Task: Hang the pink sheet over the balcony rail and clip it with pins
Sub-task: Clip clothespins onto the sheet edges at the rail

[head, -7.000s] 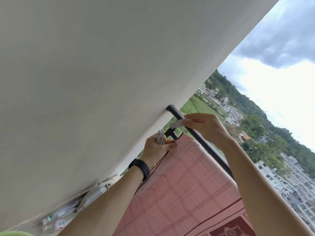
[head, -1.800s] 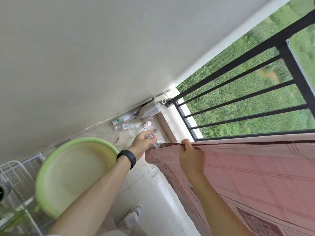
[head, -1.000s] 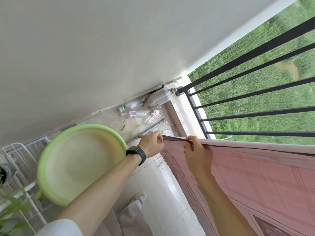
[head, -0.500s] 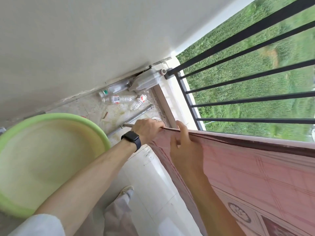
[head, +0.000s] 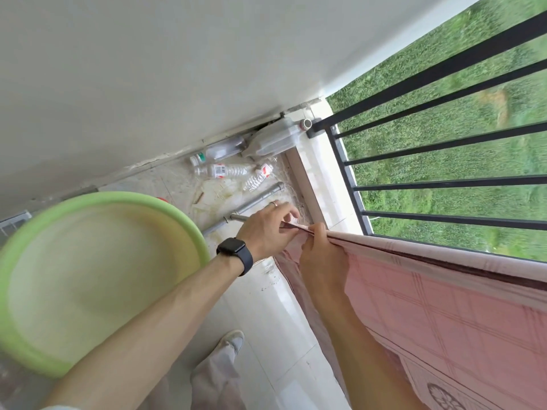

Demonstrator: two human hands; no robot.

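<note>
The pink checked sheet (head: 444, 306) hangs down along the black balcony railing (head: 444, 184), its dark hem stretched as a taut edge. My left hand (head: 266, 229), with a black watch and a ring, pinches the sheet's corner at the hem. My right hand (head: 321, 255) grips the same hem just beside it, fingers curled over the edge. The two hands nearly touch. No pins show in either hand.
A large green basin (head: 88, 276) stands at the left on a rack. On the tiled floor lie empty plastic bottles (head: 225, 170), a clear jug (head: 272, 140) and a metal pipe (head: 254, 199). My shoe (head: 232, 341) is below. Grass lies beyond the bars.
Seven seconds ago both hands held pins up at the top rail. Since then they dropped to the sheet's lower corner, and in the last second they closed together along the hem.
</note>
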